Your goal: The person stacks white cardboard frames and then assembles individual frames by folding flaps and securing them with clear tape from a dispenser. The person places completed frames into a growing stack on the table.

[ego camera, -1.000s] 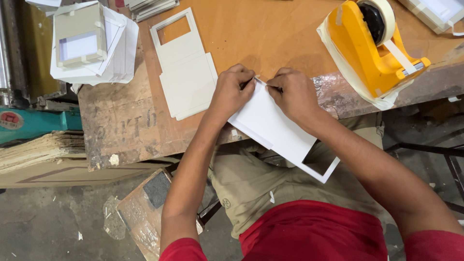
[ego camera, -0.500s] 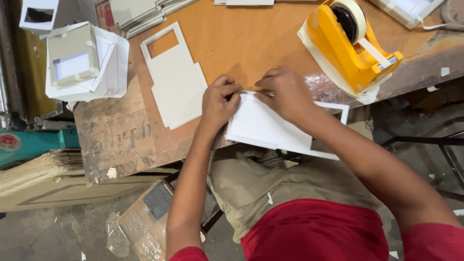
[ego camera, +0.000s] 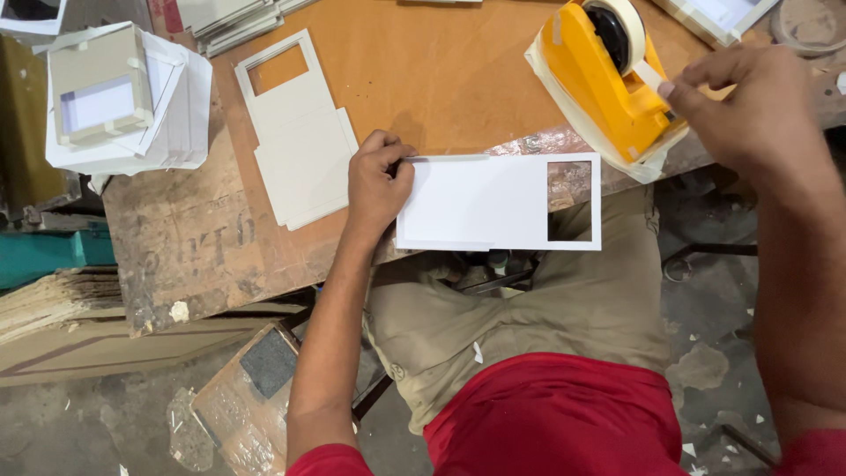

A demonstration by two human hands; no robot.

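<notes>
A white card sheet (ego camera: 480,203) with a square window cut near its right end lies flat over the table's near edge. My left hand (ego camera: 377,181) pinches its upper left corner. My right hand (ego camera: 749,101) is up at the yellow tape dispenser (ego camera: 608,79), fingertips gripping the free end of the pale tape at the cutter. The tape roll sits on top of the dispenser.
A stack of similar white window cards (ego camera: 300,141) lies left of my left hand on the brown table (ego camera: 441,79). A folded white box (ego camera: 101,88) rests on more sheets at far left. Cardboard scraps and boards cover the floor below.
The card has been laid flat and level at the table edge. My right hand left the card and rose to the tape dispenser. My left hand stayed on the card's corner.
</notes>
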